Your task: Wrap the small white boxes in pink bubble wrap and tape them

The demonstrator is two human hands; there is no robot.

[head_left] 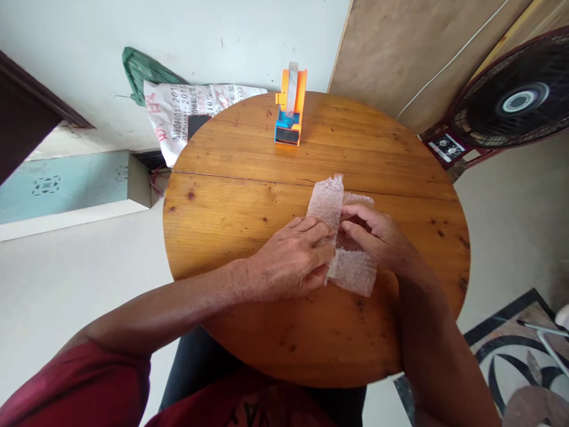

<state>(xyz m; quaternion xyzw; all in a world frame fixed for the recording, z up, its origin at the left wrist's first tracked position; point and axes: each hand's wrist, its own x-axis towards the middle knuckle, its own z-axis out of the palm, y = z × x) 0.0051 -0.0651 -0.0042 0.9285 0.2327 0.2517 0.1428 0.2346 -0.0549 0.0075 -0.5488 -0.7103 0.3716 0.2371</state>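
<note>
The step in hand looks like folding a piece of bubble wrap (322,198), which lies right of the middle of the desk (213,207), well inside its right edge. The left hand (293,255) is palm down, its bent fingers gripping the wrap's left side; its forearm slants in from the near-left edge. The right hand (377,234) reaches in opposite, thumb and forefinger slightly parted at the strip's edge (whether they pinch it, I cannot tell). The next move seems to call for a steady left hold while the right fingers align the layers.
</note>
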